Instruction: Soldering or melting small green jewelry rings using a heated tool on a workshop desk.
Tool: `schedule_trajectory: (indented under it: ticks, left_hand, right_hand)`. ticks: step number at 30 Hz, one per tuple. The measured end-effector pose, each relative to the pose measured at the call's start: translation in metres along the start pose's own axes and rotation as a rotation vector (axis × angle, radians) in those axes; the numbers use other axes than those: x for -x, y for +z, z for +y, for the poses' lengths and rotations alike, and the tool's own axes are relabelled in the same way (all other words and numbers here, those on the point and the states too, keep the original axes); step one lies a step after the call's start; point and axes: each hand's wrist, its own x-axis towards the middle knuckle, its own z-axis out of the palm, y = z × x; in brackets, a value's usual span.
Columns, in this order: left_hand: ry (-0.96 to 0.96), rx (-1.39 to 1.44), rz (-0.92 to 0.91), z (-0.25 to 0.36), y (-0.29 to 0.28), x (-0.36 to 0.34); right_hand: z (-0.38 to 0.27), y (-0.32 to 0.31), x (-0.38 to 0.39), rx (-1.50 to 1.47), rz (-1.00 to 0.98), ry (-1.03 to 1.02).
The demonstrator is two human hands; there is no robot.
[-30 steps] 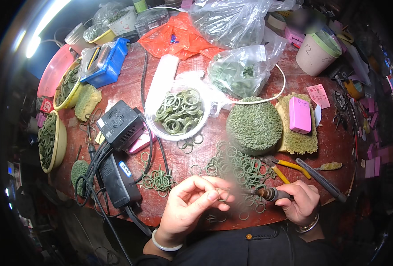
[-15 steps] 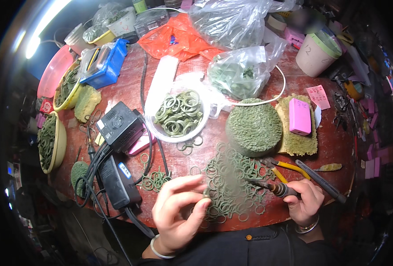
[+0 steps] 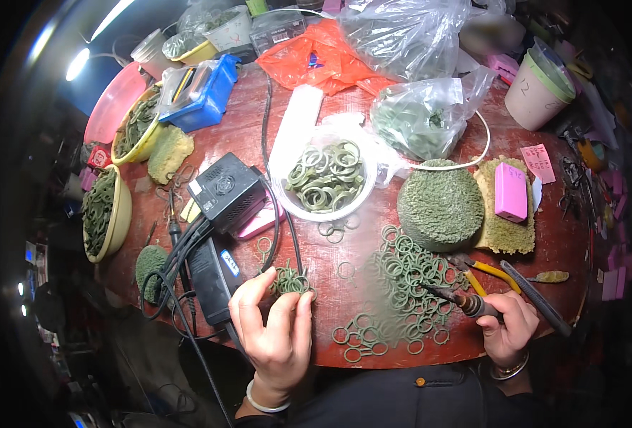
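Note:
My left hand [image 3: 276, 332] reaches over a small pile of green rings [image 3: 287, 278], its thumb and a finger pinched together at the pile's edge. A thin green ring [image 3: 309, 291] shows at those fingertips. In my right hand [image 3: 510, 328] is a pen-shaped tool [image 3: 476, 305] with a dark ribbed grip and a thin pointed tip. That tip lies over the large spread of green rings [image 3: 408, 271], which is partly blurred. Several joined or touching rings [image 3: 358, 339] lie near the table's front edge.
A white tub of thicker green rings [image 3: 280, 189] stands mid-table. Right of it are a round green textured block [image 3: 440, 207], a sponge [image 3: 522, 239] bearing a pink box [image 3: 510, 191], and yellow-handled pliers [image 3: 497, 269]. Black power units [image 3: 227, 192] with cables sit left.
My left hand has moved left from the large ring spread to the small pile. My right hand keeps hold of the tool. The whole view has shifted, with things appearing further right.

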Motion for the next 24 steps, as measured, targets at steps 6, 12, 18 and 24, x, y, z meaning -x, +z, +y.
schedule_trajectory:
  ticks: [6,12,18,24]
  left_hand:
    - [0.117,0.063,-0.080,0.013,0.010,-0.011]
    - [0.123,0.058,-0.175,0.021,0.030,-0.019]
    - [0.144,0.115,-0.256,0.026,0.023,-0.021]
    - [0.110,0.198,-0.251,0.028,0.020,-0.020]
  right_hand:
    - [-0.002,0.000,-0.004,0.004,0.004,-0.002]
    - [0.002,0.002,-0.003,0.149,0.142,0.148]
    - [0.003,0.004,-0.005,0.086,0.165,0.246]
    - [0.006,0.005,-0.004,0.099,0.150,0.239]
